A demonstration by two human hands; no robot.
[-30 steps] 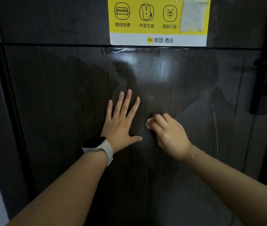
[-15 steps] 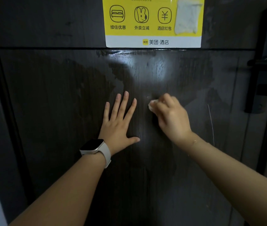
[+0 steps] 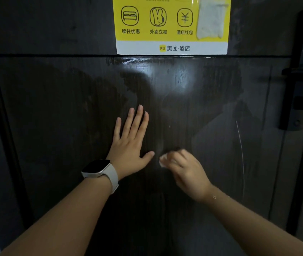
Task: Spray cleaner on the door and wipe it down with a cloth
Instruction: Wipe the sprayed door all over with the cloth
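Note:
A dark wooden door [image 3: 58,111] fills the view, wet and streaky across its middle panel. My left hand [image 3: 130,145] lies flat on the door with straight, spread fingers; a pale smartwatch sits on that wrist. Just right of its thumb, my right hand [image 3: 187,170] grips a small white cloth [image 3: 164,159] and presses it against the door. Only a corner of the cloth shows past my fingers. No spray bottle is in view.
A yellow sticker [image 3: 172,24] with icons is stuck on the upper panel, just above a horizontal groove. A black door handle and lock plate [image 3: 300,97] sit at the right edge. A thin pale scratch [image 3: 241,150] runs down the door's right side.
My right hand with the cloth first rose a little, then swept down the door to beside my left thumb. My left hand stayed flat in place.

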